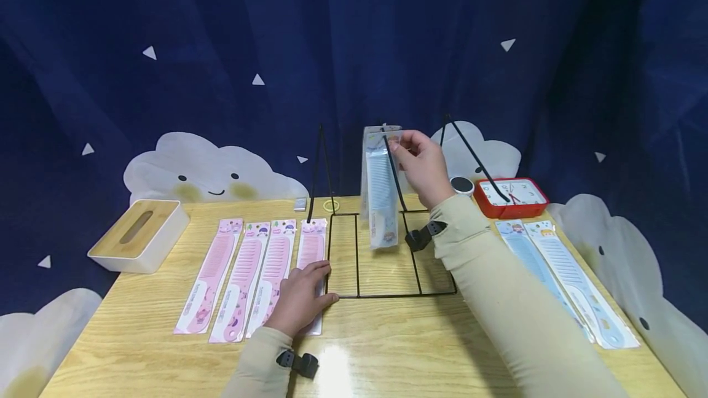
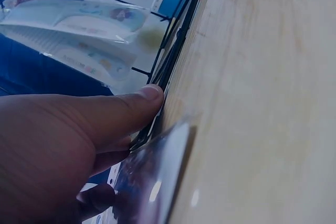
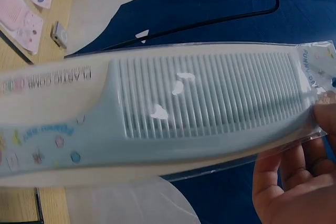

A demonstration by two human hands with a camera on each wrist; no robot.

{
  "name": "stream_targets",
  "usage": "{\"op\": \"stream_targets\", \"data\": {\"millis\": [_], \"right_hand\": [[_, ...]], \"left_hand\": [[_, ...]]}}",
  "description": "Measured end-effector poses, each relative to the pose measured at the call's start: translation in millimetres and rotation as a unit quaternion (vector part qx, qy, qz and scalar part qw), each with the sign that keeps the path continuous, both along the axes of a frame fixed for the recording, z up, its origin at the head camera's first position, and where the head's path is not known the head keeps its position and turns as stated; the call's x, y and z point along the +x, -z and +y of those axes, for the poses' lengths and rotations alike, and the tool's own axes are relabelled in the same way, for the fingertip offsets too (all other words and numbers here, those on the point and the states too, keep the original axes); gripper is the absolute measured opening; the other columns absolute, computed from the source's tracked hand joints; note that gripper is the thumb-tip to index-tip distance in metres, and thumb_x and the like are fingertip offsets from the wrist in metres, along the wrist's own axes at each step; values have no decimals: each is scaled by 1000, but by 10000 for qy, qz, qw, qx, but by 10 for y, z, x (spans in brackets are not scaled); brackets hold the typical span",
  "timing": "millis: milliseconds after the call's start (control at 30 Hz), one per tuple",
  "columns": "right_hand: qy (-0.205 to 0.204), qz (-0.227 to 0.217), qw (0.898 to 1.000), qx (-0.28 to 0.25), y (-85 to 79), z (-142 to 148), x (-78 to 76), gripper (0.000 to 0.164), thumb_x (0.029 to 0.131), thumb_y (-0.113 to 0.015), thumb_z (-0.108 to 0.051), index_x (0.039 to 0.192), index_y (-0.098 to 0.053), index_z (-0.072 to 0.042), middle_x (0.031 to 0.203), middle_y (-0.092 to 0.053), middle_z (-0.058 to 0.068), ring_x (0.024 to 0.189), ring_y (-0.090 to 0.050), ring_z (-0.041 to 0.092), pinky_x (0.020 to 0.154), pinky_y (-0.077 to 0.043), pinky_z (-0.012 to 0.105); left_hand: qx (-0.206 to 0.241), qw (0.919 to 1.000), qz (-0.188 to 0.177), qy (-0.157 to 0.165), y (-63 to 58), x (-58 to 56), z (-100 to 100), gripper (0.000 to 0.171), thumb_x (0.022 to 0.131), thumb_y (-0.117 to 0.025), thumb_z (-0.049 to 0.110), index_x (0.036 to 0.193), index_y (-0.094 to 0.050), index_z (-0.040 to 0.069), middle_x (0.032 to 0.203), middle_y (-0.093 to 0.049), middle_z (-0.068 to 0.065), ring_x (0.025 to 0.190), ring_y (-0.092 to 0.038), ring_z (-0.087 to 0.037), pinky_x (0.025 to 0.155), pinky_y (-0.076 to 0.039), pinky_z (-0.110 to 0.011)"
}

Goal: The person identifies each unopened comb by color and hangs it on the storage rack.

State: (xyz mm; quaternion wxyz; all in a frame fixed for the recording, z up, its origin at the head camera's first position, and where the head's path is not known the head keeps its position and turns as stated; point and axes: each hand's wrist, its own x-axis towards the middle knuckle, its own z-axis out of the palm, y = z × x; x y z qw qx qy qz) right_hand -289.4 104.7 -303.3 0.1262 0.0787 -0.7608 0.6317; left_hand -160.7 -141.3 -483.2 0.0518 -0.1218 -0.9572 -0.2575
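My right hand (image 1: pixel 424 167) pinches the top edge of a packaged light blue comb (image 1: pixel 383 201) in clear wrapping. The packet hangs at a slanting black prong of a wire rack (image 1: pixel 387 295), and another packet shows behind it in the left wrist view (image 2: pixel 86 59). Close up, the right wrist view has the comb's teeth (image 3: pixel 210 95) and the fingers at its header. Low on the left, my left hand (image 1: pixel 301 296) holds the front left corner of the rack's base, thumb on the wire. Under that hand lies a packaged pink comb (image 1: pixel 311 250), partly covered.
Several packaged pink combs (image 1: pixel 207 281) lie left of the rack. Two packaged blue combs (image 1: pixel 575 281) lie at right, near a red clock (image 1: pixel 511 198). A tissue box (image 1: pixel 138 235) stands at far left. A yellow ring (image 1: pixel 331 206) and small grey object (image 1: pixel 300 204) lie behind.
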Motion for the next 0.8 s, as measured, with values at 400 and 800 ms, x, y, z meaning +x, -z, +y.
{"op": "stream_targets", "data": {"millis": [400, 800], "right_hand": [[-59, 82, 9999, 5, 19, 20, 50, 16, 100, -62, -15, 112, -65, -4, 102, -62, 4, 89, -54, 16, 74, -46, 26], [-63, 189, 9992, 336, 214, 359, 42, 29, 98, -67, -23, 121, -66, -6, 107, -67, 6, 95, -61, 16, 80, -48, 25]], "left_hand": [[-36, 10000, -52, -49, -16, 6, -4, 60, 82, -82, 33, 132, -65, 7, 142, -57, -1, 102, -54, -24, 79, -41, -42], [-2, 10000, -69, -44, -3, -11, 4, 61, 82, -82, 35, 133, -65, 7, 143, -57, -2, 106, -55, -27, 81, -41, -44]]}}
